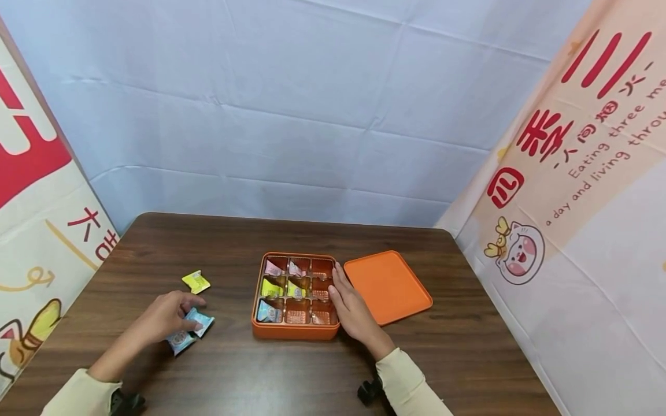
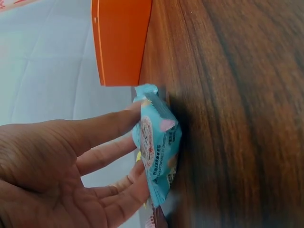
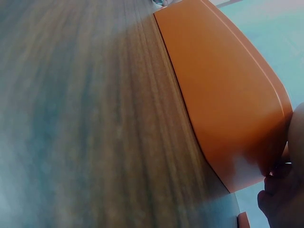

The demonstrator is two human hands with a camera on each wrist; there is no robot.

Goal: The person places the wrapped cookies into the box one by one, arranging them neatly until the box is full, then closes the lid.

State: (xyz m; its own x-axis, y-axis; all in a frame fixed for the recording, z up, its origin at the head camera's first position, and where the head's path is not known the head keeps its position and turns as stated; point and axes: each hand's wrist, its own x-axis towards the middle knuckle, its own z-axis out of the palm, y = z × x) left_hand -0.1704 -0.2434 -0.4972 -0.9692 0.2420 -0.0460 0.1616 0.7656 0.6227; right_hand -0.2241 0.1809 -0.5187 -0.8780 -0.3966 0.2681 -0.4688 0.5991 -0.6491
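My left hand (image 1: 169, 315) pinches a blue-wrapped candy (image 1: 202, 321) between thumb and fingers at the table's left. Beside it lies a second blue candy (image 1: 180, 341), partly under the hand. In the left wrist view a blue candy (image 2: 159, 147) hides the fingertips. A yellow-wrapped candy (image 1: 196, 282) lies just beyond this hand. An orange box (image 1: 296, 331) with a divided insert sits mid-table, holding pink candies (image 1: 273, 268) at the back, yellow ones (image 1: 272, 288) in the middle row and one blue candy (image 1: 268, 312) at front left. My right hand (image 1: 351, 306) rests with extended fingers along its right side.
An orange lid (image 1: 387, 287) lies flat on the wooden table (image 1: 250, 375), right of the box and close to the right hand. Light cloth (image 1: 291, 127) hangs behind the table, with printed banners (image 1: 577, 190) on both sides.
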